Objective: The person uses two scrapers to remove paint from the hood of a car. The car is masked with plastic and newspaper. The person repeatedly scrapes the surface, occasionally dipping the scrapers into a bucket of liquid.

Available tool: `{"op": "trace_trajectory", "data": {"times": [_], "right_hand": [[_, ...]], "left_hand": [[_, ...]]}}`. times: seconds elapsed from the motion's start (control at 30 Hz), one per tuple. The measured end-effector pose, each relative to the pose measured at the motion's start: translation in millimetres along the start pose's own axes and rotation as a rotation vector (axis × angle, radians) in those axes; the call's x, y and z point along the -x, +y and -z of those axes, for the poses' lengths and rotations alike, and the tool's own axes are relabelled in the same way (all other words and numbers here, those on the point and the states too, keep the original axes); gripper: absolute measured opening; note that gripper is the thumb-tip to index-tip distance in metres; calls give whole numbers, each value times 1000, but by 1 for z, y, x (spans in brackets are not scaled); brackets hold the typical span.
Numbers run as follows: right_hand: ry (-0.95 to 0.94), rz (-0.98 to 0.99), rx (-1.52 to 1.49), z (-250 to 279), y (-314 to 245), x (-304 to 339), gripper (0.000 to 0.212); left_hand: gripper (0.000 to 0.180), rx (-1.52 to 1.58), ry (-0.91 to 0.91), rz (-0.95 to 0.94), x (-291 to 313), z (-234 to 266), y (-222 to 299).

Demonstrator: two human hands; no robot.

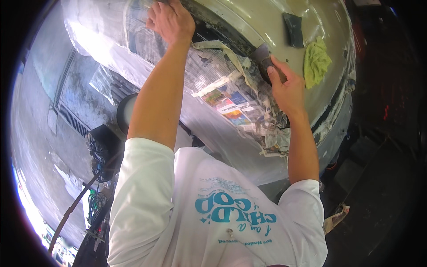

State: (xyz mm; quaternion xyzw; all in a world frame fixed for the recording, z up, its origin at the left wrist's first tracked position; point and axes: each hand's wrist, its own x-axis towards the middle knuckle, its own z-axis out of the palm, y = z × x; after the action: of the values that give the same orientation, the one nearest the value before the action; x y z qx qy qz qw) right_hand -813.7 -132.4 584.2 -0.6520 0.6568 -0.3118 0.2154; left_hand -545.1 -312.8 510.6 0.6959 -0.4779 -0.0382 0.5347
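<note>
Right hand pinches dark pad between thumb and fingers; pad at dark edge of beige car panel, right of newspaper. Left hand farther off, at left, fingers curled; cannot tell whether gripping anything. Loose paper strip lies between hands, close to pad. Dark sheet, green cloth on panel, far right. Cables near left, well apart.
</note>
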Motion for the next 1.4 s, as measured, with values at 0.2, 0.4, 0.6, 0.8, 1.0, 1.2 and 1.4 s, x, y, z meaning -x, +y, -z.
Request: {"op": "trace_trajectory", "data": {"times": [0.2, 0.4, 0.6, 0.8, 1.0, 1.2, 1.4], "right_hand": [[51, 7, 84, -15, -7, -10, 37], [47, -77, -2, 4, -1, 0, 36], [26, -210, 64, -9, -13, -2, 35], [101, -37, 59, -19, -11, -1, 35], [162, 77, 60, -24, -21, -13, 34], [114, -26, 131, -23, -14, -16, 32], [97, 46, 76, -24, -7, -24, 32]], "left_hand": [[52, 7, 25, -33, 1, -6, 0], [49, 25, 25, -30, 3, -3, -1], [49, 10, 8, -10, 2, -4, 0], [51, 18, 8, -33, -1, -4, 2], [49, 23, 72, -82, -1, -6, -10], [48, 44, -18, -12, 1, -2, 5], [49, 9, 68, -60, -2, -10, 1]]}}
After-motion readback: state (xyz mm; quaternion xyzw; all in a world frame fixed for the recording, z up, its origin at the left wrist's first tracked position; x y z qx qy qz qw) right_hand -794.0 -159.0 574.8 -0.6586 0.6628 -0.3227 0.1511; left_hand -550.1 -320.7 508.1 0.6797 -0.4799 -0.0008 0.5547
